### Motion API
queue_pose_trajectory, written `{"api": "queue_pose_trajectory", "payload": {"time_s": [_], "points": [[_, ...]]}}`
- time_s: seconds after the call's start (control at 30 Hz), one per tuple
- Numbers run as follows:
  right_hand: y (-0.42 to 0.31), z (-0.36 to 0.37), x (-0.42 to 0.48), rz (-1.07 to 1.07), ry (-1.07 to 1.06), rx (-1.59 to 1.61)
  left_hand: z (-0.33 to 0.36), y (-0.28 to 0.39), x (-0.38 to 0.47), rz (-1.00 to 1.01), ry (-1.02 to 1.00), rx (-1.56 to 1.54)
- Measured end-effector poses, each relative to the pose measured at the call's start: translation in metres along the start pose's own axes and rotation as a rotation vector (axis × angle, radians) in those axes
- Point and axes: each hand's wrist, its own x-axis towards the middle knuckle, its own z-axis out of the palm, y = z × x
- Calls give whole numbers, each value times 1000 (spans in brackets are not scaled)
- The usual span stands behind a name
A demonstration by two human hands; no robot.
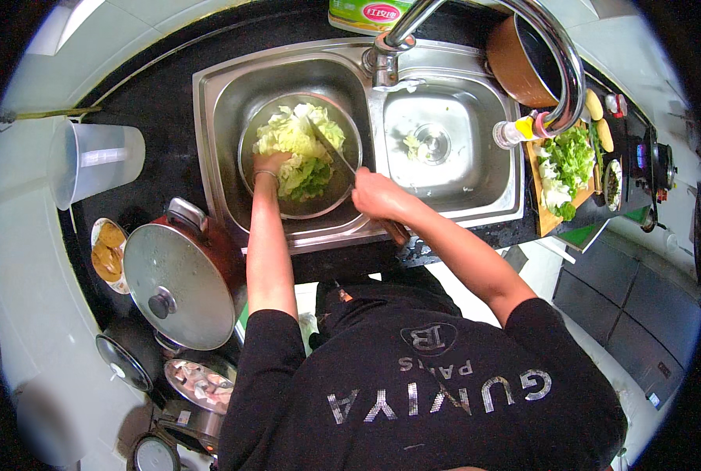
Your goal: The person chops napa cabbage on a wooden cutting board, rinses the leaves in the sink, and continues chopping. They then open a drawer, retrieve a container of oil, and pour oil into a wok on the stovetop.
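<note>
A round basin (255,187) sits in the left bowl of a steel double sink (227,106), with pale and green lettuce (294,138) heaped in it. My left hand (272,163) grips the lettuce from its left side, fingers partly hidden by the leaves. In my right hand (380,193) is a knife (334,145); its blade points up and left, lying against the lettuce. The brown end of its handle sticks out below my fist.
A curved faucet (385,56) rises behind the sink. On the right, more lettuce (568,165) rests on a cutting board (547,221) near a brown pot (518,62). A lidded red pot (179,288), a plate of food (108,256) and a plastic pitcher (106,154) stand left.
</note>
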Motion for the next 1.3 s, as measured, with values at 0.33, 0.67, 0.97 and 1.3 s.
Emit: {"api": "queue_pose_trajectory", "payload": {"time_s": [0.33, 0.67, 0.97, 1.3], "points": [[0, 27, 14, 5, 54, -99, -17, 23, -79, 265, 158, -364], [29, -3, 6, -152, 125, -63, -23, 61, -97, 415, 8, 26], [31, -14, -33, -279, 211, -264, 12, 49, -33, 202, -155, 337], [23, -12, -1, -382, 180, -277, 19, 83, -121, 27, 279, 672]]}}
